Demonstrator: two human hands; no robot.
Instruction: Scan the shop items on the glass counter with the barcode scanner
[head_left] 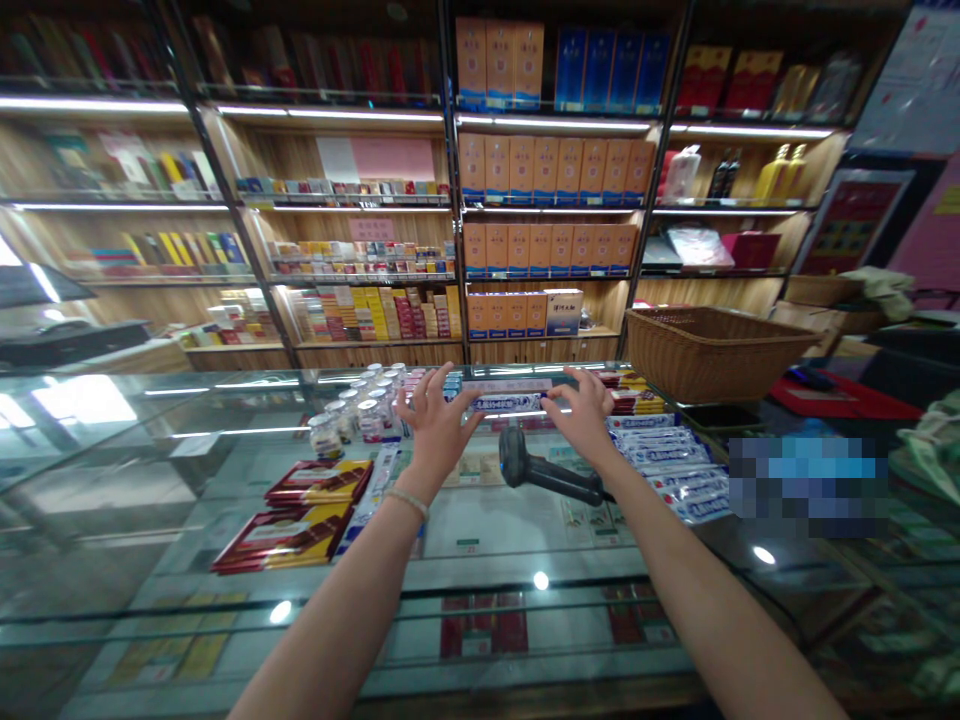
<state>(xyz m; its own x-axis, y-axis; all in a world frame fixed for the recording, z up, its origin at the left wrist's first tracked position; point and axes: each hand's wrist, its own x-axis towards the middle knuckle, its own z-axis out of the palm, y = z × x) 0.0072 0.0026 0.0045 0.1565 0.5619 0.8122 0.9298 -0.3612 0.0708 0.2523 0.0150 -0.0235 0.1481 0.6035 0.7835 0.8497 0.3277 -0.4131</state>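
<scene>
A narrow blue-and-white candy packet (510, 403) with printed lettering lies level between my hands above the glass counter. My left hand (437, 425) pinches its left end between thumb and forefinger, the other fingers raised. At the right end, my right hand (583, 412) pinches it the same way. Just below the packet, a black barcode scanner (551, 476) rests on the counter. Similar blue-and-white packets (667, 465) lie in a pile beyond my right forearm. Left of my left hand are red-and-yellow chocolate bar packs (292, 520), with another blue-and-white packet (373, 495) alongside.
Several small jars (360, 405) stand at the counter's back left. A brown wicker basket (712, 355) sits at the back right, near a red mat (844, 392). The glass counter (480, 545) shows goods underneath. Shelves with orange boxes (551, 250) line the back wall.
</scene>
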